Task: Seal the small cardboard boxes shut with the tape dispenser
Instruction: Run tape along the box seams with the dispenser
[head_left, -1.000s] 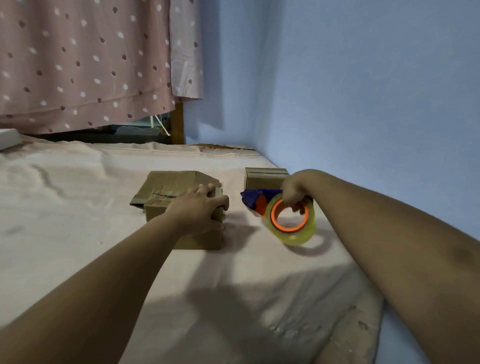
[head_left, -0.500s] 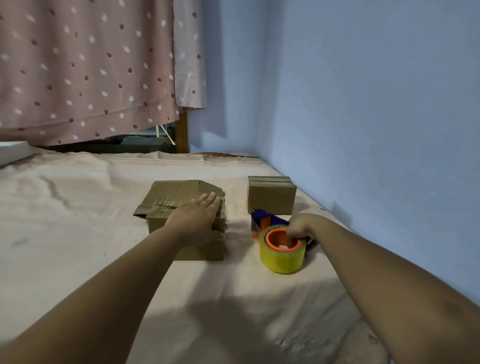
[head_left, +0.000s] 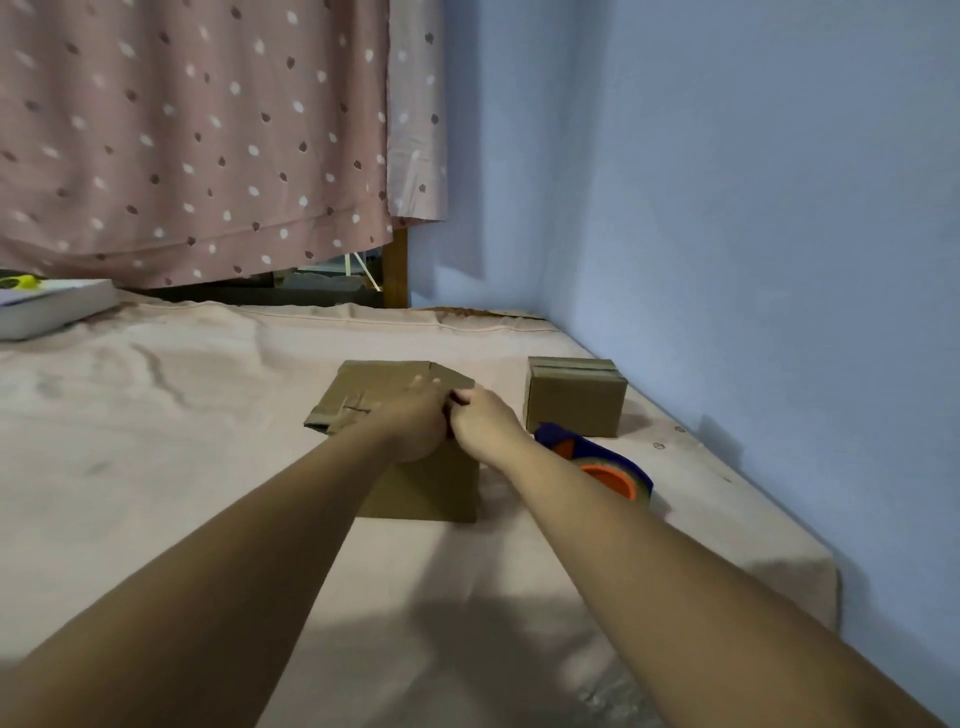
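L hand (head_left: 415, 423) lying flat, pressing on near box (head_left: 431, 488) top | R hand (head_left: 485, 421) curling at its flap edge beside L, grip unclear | tape dispenser (head_left: 597, 462) lying on sheet (head_left: 156, 441) just R of near box | 2nd box (head_left: 574, 402) sitting taped by wall (head_left: 727, 208)

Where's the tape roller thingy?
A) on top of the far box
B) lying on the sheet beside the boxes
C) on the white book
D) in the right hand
B: the tape dispenser lies on the sheet beside the near box, and neither hand holds it; the left hand and right hand are both at that box.
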